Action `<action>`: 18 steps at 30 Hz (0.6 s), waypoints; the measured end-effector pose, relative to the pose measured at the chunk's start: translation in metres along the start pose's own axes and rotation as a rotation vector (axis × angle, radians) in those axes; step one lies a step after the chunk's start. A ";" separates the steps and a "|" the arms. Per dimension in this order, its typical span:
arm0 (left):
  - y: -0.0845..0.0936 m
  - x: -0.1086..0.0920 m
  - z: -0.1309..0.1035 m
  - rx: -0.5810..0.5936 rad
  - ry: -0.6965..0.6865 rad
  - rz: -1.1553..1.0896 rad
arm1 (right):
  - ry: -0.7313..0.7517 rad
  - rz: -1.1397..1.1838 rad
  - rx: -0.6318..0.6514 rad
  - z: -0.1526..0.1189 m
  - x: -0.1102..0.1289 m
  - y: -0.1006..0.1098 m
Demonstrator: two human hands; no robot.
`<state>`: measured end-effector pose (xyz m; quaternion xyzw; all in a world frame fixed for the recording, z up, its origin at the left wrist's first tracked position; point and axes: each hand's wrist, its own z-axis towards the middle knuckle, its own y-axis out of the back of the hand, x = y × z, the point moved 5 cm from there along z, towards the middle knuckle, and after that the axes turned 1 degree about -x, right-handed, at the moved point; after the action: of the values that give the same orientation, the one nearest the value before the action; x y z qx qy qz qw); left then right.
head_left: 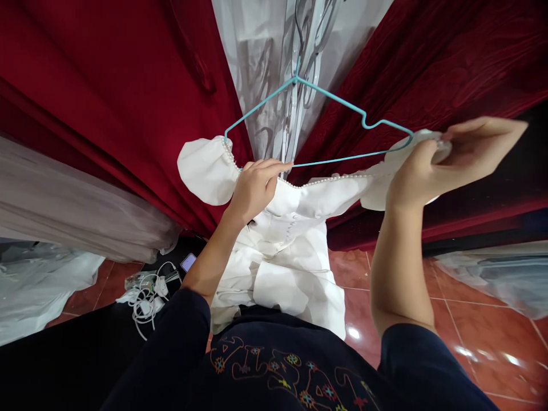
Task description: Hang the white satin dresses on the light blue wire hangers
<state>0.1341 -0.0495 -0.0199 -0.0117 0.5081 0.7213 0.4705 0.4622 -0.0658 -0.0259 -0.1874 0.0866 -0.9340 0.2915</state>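
Observation:
A white dress (293, 268) with puffed sleeves and a pearl-trimmed neckline hangs in front of me on a light blue hanger (331, 98). My left hand (258, 185) is closed on the neckline, its fingers lying over the hanger's lower bar. At the hanger's right end, my right hand (445, 162) holds the dress's right-side sleeve between thumb and fingers, slightly blurred. The left-side puffed sleeve (208, 171) hangs over the other end of the hanger. Down the bodice runs a row of small buttons. The lower skirt bunches close to my body.
Dark red curtains (128, 103) hang on both sides of a white metal rack (291, 114) with pale fabric behind. White cables and chargers (149, 297) and a phone (188, 262) lie on a black surface at left. Red tiles (483, 331) cover the floor; sheer fabric (500, 274) reaches it at right.

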 end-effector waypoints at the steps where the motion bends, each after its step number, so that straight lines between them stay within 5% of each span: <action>1: -0.001 -0.002 0.000 0.003 0.004 -0.002 | 0.003 0.009 0.052 0.008 0.004 -0.009; 5: -0.005 -0.005 0.001 -0.006 0.024 0.007 | -0.012 -0.092 0.255 0.030 0.019 -0.045; 9: -0.003 -0.002 0.002 -0.005 0.040 0.066 | -0.114 -0.143 0.324 0.034 0.009 -0.064; 18: -0.001 0.006 -0.002 -0.032 0.015 0.152 | -0.216 -0.194 0.254 0.020 -0.039 -0.034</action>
<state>0.1304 -0.0469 -0.0244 0.0139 0.4995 0.7627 0.4105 0.4821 -0.0166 -0.0099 -0.2557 -0.0824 -0.9357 0.2288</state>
